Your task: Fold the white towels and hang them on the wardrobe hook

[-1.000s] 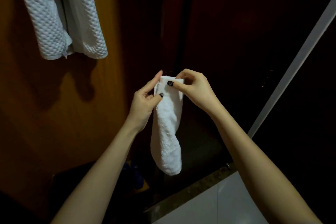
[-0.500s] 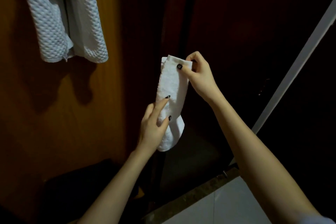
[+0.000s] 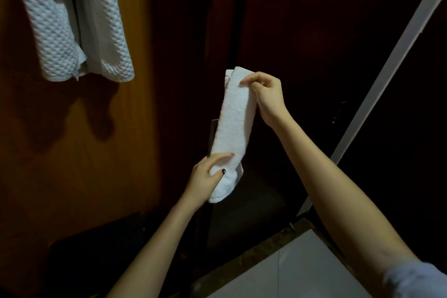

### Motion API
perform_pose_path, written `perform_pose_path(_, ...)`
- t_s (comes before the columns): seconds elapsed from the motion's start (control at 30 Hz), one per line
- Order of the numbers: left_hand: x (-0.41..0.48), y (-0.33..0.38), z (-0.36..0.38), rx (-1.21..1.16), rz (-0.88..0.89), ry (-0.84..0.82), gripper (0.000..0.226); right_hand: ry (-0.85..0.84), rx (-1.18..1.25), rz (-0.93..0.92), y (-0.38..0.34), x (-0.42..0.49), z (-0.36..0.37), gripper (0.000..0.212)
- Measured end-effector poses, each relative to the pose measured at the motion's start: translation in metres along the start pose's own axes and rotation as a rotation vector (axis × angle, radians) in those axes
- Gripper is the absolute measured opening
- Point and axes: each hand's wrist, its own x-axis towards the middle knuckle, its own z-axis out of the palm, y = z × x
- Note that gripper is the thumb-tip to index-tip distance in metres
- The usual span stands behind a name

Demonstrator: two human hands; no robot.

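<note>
white towel [image 3: 234,123]: hanging in the air as a long, narrow folded strip in front of the dark wardrobe opening, touching nothing but the two hands.
right hand [image 3: 266,94]: pinching the top end between thumb and curled fingers; the layers there are sitting slightly out of line.
left hand [image 3: 205,176]: curling round the lower part with the thumb lying across the front, and a short tail is drooping below it.
quilted cloth [image 3: 72,26]: hanging at the far left against the wooden panel [image 3: 96,164], well apart from the towel; the hook itself is not showing.
risk to the fold: with only a pinch holding the uneven top layers, any easing of that grip is probably letting them slide apart and the strip open out.
risk of a drop: nothing is lying under the towel but the dark wardrobe bottom and the tiled floor [image 3: 302,271], so a slip while one hand is reaching away is likely soiling it.
risk at the hook: if the quilted cloth is crowding it, the thick fold may be seating badly and sliding off.
</note>
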Motion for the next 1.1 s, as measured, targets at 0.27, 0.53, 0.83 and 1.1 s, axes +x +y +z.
perform_pose_path(0.27,-0.018,-0.022,0.013,-0.706,-0.331,0.224,0.043,0.204,0.022,-0.03,-0.004,0.019,-0.017,0.042)
perform_pose_path(0.53,0.001,-0.023,0.004,-0.875,-0.504,0.281,0.037,0.374,0.117,0.076,0.02,0.017,-0.037,0.039)
perform_pose_path(0.83,0.012,-0.015,-0.021,-0.974,-0.385,0.407,0.053,0.414,0.153,0.135,0.052,-0.007,-0.062,0.028)
perform_pose_path(1.1,0.026,-0.014,-0.046,-0.583,-0.529,0.444,0.051,0.255,0.113,0.242,0.074,-0.031,-0.077,0.03)
